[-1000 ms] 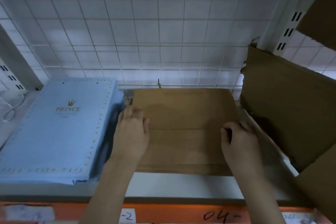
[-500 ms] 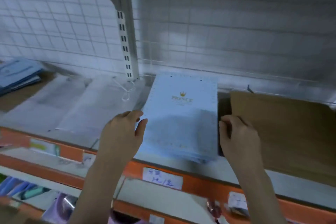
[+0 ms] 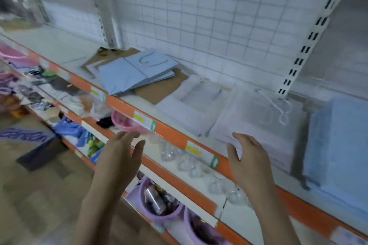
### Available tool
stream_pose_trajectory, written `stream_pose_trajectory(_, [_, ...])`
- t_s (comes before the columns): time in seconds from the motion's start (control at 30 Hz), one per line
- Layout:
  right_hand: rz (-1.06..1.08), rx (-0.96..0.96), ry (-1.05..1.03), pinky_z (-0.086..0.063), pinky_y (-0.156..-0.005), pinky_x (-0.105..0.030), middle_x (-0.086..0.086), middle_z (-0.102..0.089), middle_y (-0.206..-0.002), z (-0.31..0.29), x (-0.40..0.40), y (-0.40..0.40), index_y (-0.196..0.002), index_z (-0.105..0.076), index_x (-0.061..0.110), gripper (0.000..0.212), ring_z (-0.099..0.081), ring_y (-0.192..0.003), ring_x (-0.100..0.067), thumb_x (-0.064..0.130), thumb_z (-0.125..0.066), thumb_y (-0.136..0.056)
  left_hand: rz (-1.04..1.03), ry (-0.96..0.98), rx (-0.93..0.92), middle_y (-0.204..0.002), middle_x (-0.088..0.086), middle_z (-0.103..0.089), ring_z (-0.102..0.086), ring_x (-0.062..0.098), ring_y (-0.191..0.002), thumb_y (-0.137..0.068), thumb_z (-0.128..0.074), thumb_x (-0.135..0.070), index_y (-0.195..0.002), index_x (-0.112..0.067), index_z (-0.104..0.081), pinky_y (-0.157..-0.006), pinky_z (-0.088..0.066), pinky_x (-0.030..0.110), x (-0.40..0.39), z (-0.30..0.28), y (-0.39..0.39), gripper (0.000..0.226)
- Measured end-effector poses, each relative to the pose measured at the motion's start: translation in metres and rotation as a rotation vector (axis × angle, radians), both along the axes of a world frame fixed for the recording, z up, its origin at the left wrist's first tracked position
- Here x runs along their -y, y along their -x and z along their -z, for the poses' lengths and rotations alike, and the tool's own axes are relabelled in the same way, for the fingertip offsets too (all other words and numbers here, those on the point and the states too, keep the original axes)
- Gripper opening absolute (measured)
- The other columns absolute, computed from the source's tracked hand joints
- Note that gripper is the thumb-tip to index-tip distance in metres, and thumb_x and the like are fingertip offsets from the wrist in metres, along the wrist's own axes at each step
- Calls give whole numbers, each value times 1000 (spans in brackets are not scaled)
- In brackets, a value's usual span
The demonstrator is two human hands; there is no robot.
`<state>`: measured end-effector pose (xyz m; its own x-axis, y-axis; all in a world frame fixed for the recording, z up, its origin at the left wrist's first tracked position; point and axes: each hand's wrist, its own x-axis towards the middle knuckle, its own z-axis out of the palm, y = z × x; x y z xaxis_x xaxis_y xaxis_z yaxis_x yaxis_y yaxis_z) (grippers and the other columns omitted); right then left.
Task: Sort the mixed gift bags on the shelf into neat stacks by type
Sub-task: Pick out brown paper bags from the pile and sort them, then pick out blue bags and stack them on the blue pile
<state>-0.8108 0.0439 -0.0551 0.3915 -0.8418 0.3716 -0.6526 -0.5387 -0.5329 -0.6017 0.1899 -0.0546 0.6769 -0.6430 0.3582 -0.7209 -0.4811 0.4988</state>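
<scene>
A loose, fanned pile of light blue gift bags [image 3: 135, 71] lies on brown bags [image 3: 159, 89] at the left of the shelf. Two stacks of white gift bags sit to their right, one smaller [image 3: 191, 105] and one larger [image 3: 256, 117] with white cord handles. A tall neat stack of blue bags [image 3: 338, 145] stands at the far right. My left hand [image 3: 121, 157] hovers in front of the shelf edge with fingers straight, holding nothing. My right hand [image 3: 249, 161] is raised at the front of the larger white stack, fingers relaxed, empty.
The shelf has an orange front edge [image 3: 173, 135] with price labels and a white wire grid back [image 3: 199, 16]. A slotted white upright [image 3: 310, 34] rises at the right. Lower shelves hold clear glass cups [image 3: 179, 157], purple buckets [image 3: 159, 201] and mixed goods.
The view has swung left, from the brown bag stack past the blue stack to the white stacks. Both hands have let go of the bags and now hover empty, fingers straightened.
</scene>
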Motion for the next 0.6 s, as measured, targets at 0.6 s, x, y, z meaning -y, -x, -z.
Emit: stream_pose_trajectory(0.6, [-101,71,-78,-42,-86,-28,-7,-62,-115,8,64,-289,-118,-59,10,29,-57,-106,-21,23,-51,-93,-63,-69,9,-100,4,-67,-62,20,-83,-92,-53,-28,-113,-13,-63,-72,-52,34,36,-3,-274,28])
